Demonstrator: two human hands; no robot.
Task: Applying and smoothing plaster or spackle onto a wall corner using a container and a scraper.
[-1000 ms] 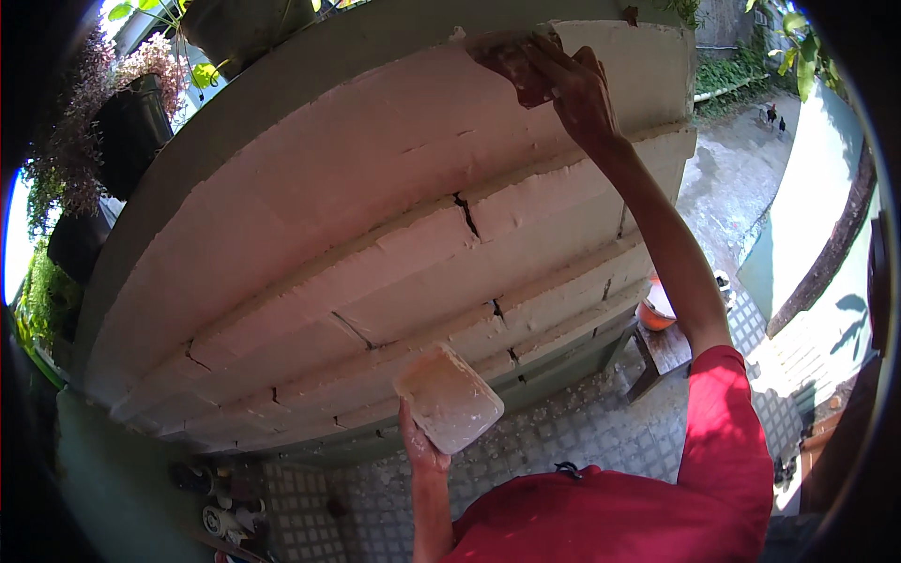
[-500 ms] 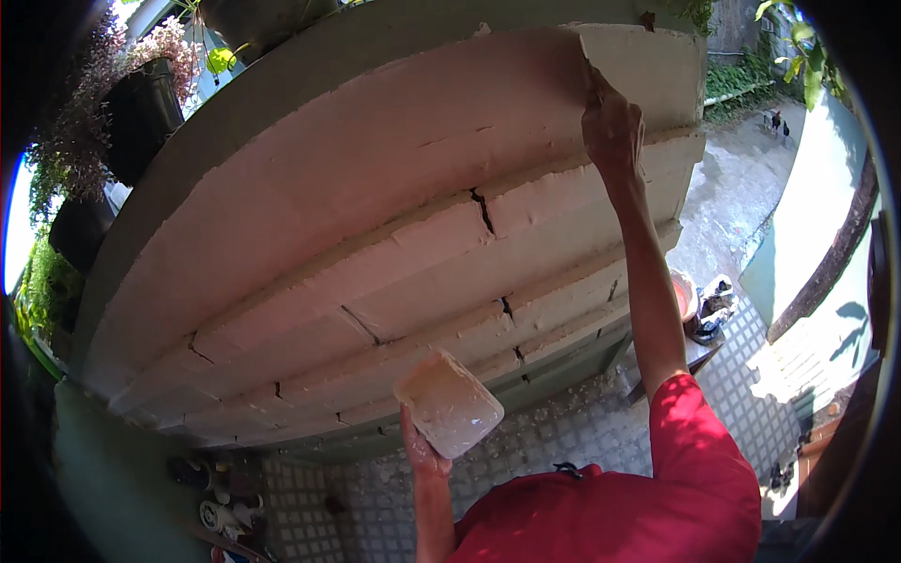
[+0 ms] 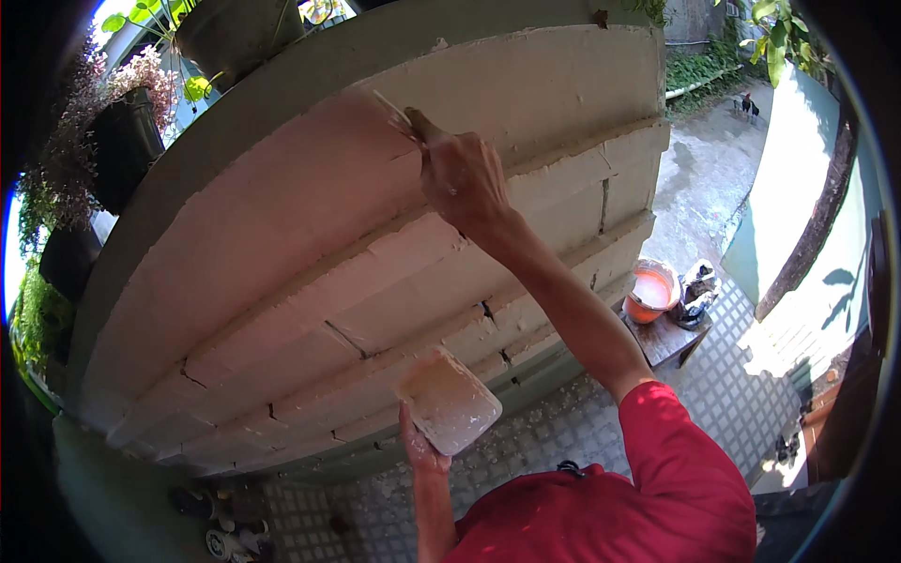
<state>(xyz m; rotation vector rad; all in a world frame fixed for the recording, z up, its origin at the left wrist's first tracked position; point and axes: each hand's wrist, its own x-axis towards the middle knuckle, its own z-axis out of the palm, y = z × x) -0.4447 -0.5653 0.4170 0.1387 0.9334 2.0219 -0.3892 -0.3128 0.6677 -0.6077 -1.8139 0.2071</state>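
Observation:
My right hand (image 3: pixel 462 174) reaches up to the wall with its fingers closed on a putty knife (image 3: pixel 392 108). Its thin edge lies against the smooth upper band of the plastered wall (image 3: pixel 282 192); the fingers hide most of the tool. Low in front of me, my left hand (image 3: pixel 424 448) grips a whitish rectangular plastic tub (image 3: pixel 460 413) by its side. Pale paste smears the inside of the tub and my fingers. Below the smooth band, stepped ledges cross the wall, with several dark cracks in them.
Potted plants (image 3: pixel 127 150) stand along the wall's top left. At right, an orange bucket (image 3: pixel 649 291) and a dark plastic bag (image 3: pixel 696 291) rest on a small wooden table (image 3: pixel 664 340). Patterned tiles (image 3: pixel 723 375) cover the floor. A chicken (image 3: pixel 746 106) stands on the far path.
My right hand has swept the putty knife leftward and a little down along the upper band. The tub in my left hand stays nearly in place. The orange bucket has come into fuller view.

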